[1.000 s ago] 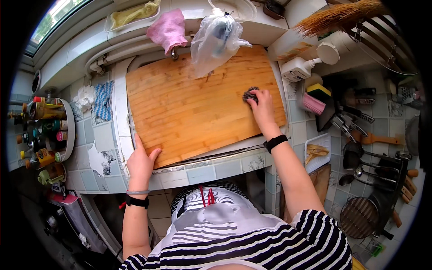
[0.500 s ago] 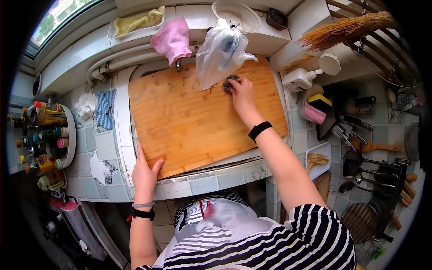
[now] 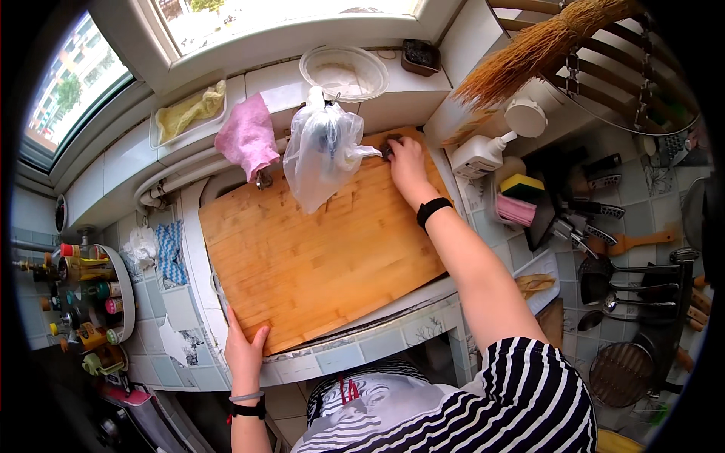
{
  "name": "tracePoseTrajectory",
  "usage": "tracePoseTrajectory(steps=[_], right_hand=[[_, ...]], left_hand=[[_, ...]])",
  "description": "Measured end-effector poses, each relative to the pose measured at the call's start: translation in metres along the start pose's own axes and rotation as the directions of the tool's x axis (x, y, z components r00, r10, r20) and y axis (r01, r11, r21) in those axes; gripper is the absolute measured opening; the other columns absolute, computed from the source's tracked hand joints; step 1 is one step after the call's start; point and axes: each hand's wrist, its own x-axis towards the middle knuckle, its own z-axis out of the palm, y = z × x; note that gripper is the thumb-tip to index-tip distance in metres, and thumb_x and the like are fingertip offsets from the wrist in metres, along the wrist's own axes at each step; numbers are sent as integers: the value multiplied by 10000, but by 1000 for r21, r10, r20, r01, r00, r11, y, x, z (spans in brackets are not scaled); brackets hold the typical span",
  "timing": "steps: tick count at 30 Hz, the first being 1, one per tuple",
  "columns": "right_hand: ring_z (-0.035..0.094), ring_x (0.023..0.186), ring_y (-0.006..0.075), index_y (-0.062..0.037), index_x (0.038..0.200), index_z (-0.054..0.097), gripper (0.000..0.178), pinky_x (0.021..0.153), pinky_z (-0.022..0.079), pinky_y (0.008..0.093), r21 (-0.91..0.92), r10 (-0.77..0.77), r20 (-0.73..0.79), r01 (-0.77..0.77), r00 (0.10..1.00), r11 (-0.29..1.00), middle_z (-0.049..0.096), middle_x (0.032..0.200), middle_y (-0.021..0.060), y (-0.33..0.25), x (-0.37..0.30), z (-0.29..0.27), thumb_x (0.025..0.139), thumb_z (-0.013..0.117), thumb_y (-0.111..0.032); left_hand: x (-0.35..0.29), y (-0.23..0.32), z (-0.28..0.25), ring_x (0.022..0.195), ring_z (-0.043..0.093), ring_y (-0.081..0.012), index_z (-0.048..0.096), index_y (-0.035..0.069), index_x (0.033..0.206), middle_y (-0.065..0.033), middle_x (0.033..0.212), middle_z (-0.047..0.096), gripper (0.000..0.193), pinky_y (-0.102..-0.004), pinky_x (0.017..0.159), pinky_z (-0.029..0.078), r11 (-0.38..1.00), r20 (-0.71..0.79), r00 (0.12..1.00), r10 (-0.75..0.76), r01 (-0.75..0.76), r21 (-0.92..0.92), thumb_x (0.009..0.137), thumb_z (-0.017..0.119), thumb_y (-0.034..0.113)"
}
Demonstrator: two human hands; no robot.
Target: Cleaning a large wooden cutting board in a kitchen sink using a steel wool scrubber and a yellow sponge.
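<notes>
A large wooden cutting board (image 3: 325, 249) lies over the sink on the tiled counter. My right hand (image 3: 409, 172) is at the board's far right corner, fingers closed on a dark, crinkled scouring pad (image 3: 387, 146) pressed against the wood. Most of the pad is hidden under the fingers. At the near left corner my left hand (image 3: 245, 353) holds the board by its edge, the thumb on top and the other fingers along the side. A clear plastic bag (image 3: 325, 155) hangs over the far part of the board. Beside it a pink cloth (image 3: 248, 136) drapes over the tap.
To the right stand a white pump bottle (image 3: 477, 157), a yellow sponge (image 3: 521, 186) and several hanging utensils (image 3: 638, 287). A straw broom (image 3: 529, 57) juts in above them. Bottles fill a rack (image 3: 124, 294) at left. On the sill sit a plastic bowl (image 3: 345, 73) and a tray (image 3: 155, 136).
My right hand has moved the scouring pad farther along the board, into its far right corner. My left hand stays at the near left corner. The view has tilted up toward the window.
</notes>
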Motion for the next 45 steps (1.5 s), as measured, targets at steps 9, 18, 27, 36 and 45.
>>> tracePoseTrajectory(steps=[9, 18, 27, 36, 45], right_hand=[[513, 1146, 367, -1, 1145, 620, 322, 983, 428, 435, 210, -213, 297, 154, 931, 965, 565, 1261, 178, -78, -9, 42, 830, 559, -34], [536, 1081, 378, 13, 1156, 625, 304, 953, 434, 446, -45, 31, 153, -24, 988, 999, 616, 1167, 174, 41, -20, -41, 862, 553, -12], [523, 1166, 394, 17, 1195, 592, 354, 995, 437, 434, -42, -1, 222, 11, 975, 999, 578, 1265, 204, 39, -87, -76, 842, 608, -2], [550, 1044, 342, -13, 1069, 608, 230, 927, 455, 412, -210, 163, 130, -133, 978, 969, 609, 1088, 165, -13, 28, 22, 850, 552, -56], [539, 1068, 363, -1, 1084, 635, 263, 933, 430, 449, -86, 0, 126, 11, 992, 996, 632, 1101, 164, 52, 13, -18, 847, 523, -11]], left_hand=[[-1, -5, 0, 1086, 613, -410, 234, 39, 1514, -266, 1247, 596, 918, -420, 877, 504, 1000, 4, 1000, -29, 29, 1, 802, 764, 271], [2, 1, 1, 1121, 597, -404, 246, 34, 1509, -261, 1271, 585, 898, -407, 903, 494, 999, 16, 999, -38, 38, -16, 807, 763, 249], [-1, -3, 1, 1127, 595, -408, 236, 44, 1516, -264, 1287, 573, 899, -408, 902, 496, 997, 31, 997, -71, 71, -17, 814, 758, 252], [1, -8, 1, 1122, 600, -402, 230, 69, 1523, -256, 1277, 583, 896, -408, 903, 497, 998, 34, 998, -54, 54, -11, 818, 753, 244], [3, 1, -1, 1138, 594, -395, 242, 60, 1516, -254, 1292, 574, 874, -402, 922, 490, 996, 58, 995, -84, 85, -8, 823, 748, 225]])
